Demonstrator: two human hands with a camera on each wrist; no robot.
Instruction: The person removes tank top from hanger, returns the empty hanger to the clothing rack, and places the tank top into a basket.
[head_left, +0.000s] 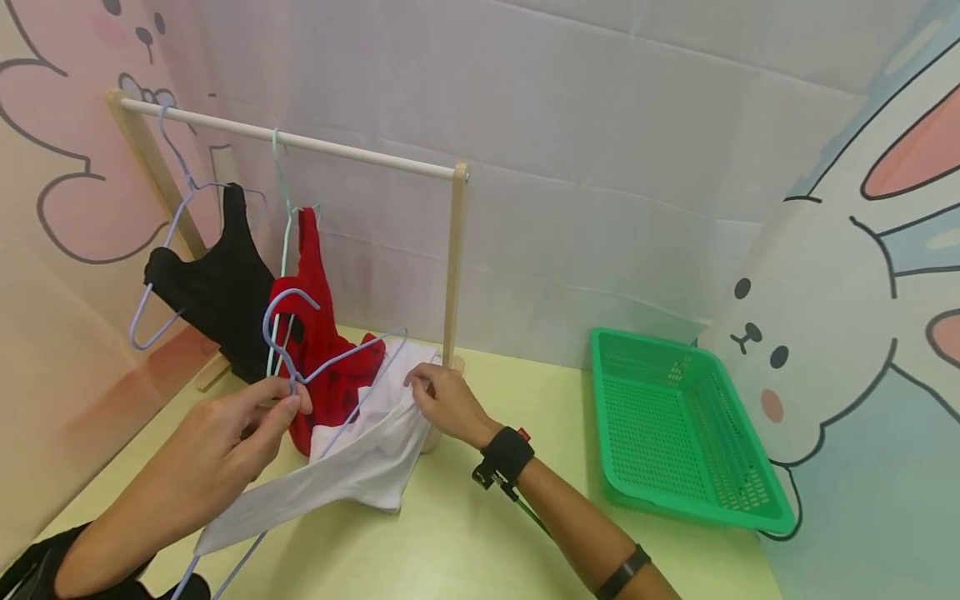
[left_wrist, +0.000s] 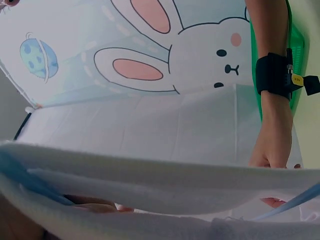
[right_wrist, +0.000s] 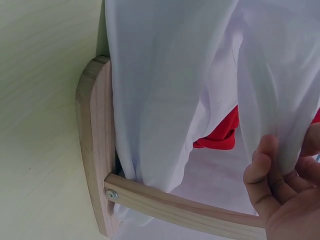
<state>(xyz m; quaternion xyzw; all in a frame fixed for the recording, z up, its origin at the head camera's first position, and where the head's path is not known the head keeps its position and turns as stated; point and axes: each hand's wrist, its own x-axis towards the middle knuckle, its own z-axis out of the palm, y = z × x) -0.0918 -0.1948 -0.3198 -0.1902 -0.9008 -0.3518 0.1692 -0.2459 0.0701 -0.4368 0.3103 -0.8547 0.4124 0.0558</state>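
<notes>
Toward seven o'clock, a white garment [head_left: 356,471], seemingly light, limp and best taken by its edge, hangs around a blue hanger [head_left: 352,353], fingers of the left hand [head_left: 228,446] pinching its neck at eight, those of the right hand [head_left: 452,406] pinching fabric at six, the hanger's lower end cut off.

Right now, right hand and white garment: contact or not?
Touching. The right wrist view shows it: the right hand pinches a fold of the white garment between its fingers.
</notes>
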